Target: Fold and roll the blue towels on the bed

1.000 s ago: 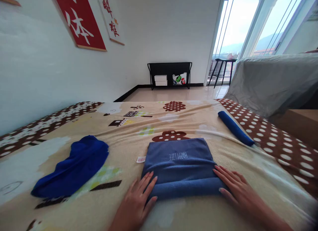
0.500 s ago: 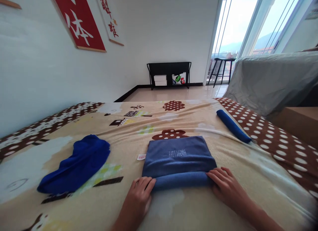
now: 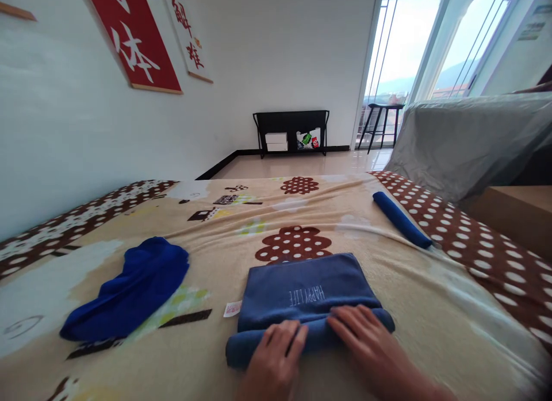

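Observation:
A blue-grey towel [image 3: 302,277] with "HAPPY LIFE" stitched in white lies in front of me, its near edge wound into a thick roll [image 3: 242,348]. The far part is still flat, and a white tag sticks out at its left side. Over the left-middle of the roll, my left hand [image 3: 278,355] curls its fingers. My right hand [image 3: 366,338] is bent over the right-middle of the same roll, its fingertips at the fold line. Both thumbs are hidden. The ends of the roll show beyond both hands.
On the left lies a crumpled royal-blue cloth [image 3: 133,292]. A tightly rolled blue towel [image 3: 401,219] rests at the right. Everything is on a patterned blanket [image 3: 207,217] with polka-dot borders. Beyond are a black rack [image 3: 291,122], a stool [image 3: 383,108], a plastic-covered piece of furniture [image 3: 470,137] and a cardboard box [image 3: 517,211].
Both hands have come inward from the roll's ends towards its middle. The towel has been drawn nearer to me, its roll is thicker, and more of the brown flower print shows behind it.

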Available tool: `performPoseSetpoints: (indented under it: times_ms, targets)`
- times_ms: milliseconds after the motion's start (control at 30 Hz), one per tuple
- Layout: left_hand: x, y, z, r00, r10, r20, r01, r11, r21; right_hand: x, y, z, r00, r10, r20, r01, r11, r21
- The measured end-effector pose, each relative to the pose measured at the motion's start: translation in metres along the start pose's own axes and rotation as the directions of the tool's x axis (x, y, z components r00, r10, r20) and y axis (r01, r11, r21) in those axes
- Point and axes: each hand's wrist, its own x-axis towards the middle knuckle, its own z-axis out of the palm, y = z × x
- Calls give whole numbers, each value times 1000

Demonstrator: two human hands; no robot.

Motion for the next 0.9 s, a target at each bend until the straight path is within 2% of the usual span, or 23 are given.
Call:
performPoseSetpoints:
  times_ms: [67,100,233,300,367,467,567,700,900]
  targets:
    - [1,-2,2,995,98,16,-98,995,-10,1,1,0,991,-70,118,64,997,49]
    - [-3,-9,2,995,98,36,-98,995,11,-2,6,-2,985,-46,168,37,998,55]
    - [-44,-54,-2,998,-29,60,27,999,40,-27,43,-14,943,163,290,-194,977,85]
    - [-61,-76,-6,995,-78,56,78,997,-4,-32,62,-21,928,215,306,-269,951,149]
    - [-64,-95,-6,984,-165,65,170,982,-81,-23,81,-22,925,261,277,-327,917,229]
    - [-37,-121,5,915,-383,123,402,880,-252,10,110,-9,911,367,186,-409,858,310]
    - [2,-147,28,861,-483,160,508,795,-332,45,140,17,890,432,147,-456,833,314]
    - [30,-170,52,869,-458,187,494,798,-344,65,164,44,896,414,160,-444,841,309]
    - [33,-176,52,877,-425,223,480,788,-386,64,171,49,899,420,119,-437,855,279]
